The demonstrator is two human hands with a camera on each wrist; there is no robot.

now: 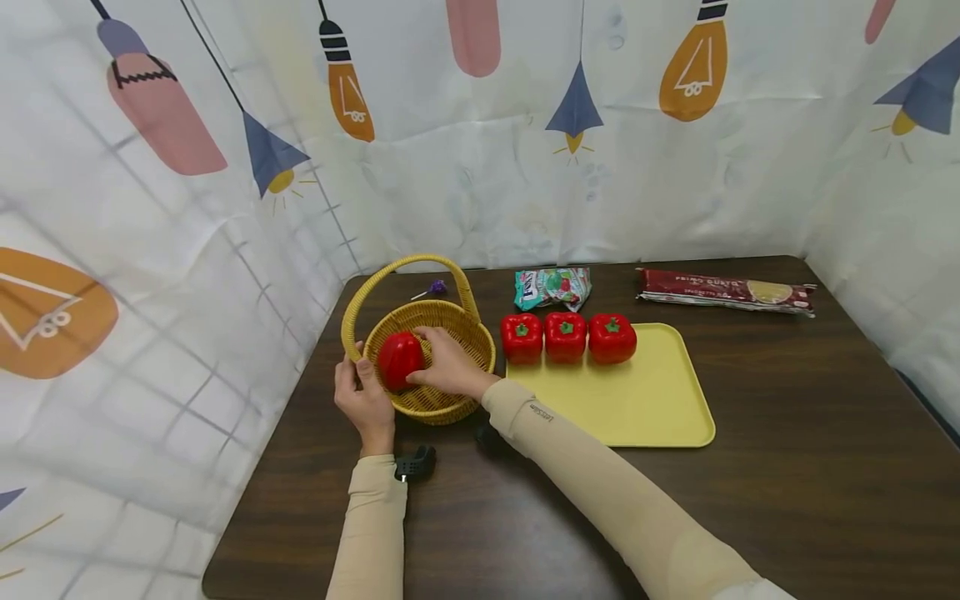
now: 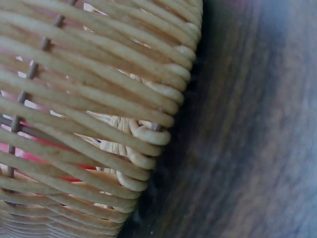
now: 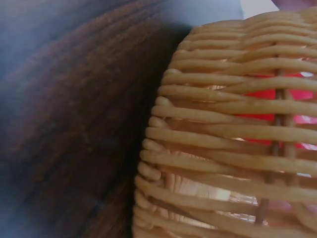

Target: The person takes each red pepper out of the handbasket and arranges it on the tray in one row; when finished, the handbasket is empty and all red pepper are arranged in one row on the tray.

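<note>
A yellow wicker basket (image 1: 480, 339) with a tall arched handle stands at the left of the table. My left hand (image 1: 365, 402) grips its left rim close to the foot of the handle. Inside the basket is a red bell pepper (image 1: 399, 360), which my right hand (image 1: 452, 364) holds between thumb and fingers, reaching in over the right rim. Woven basket wall (image 2: 89, 99) fills much of the left wrist view, with red behind its gaps. The right wrist view likewise shows the basket's wall (image 3: 223, 106) and red through the weave; both hands are hidden there.
Right of the basket lies a yellow tray (image 1: 637, 408), with three red bell peppers (image 1: 566, 337) in a row along its far edge. Behind are a Fox's candy bag (image 1: 552, 288), a long dark red packet (image 1: 723, 292) and a small purple item (image 1: 438, 287). Patterned curtains border the table.
</note>
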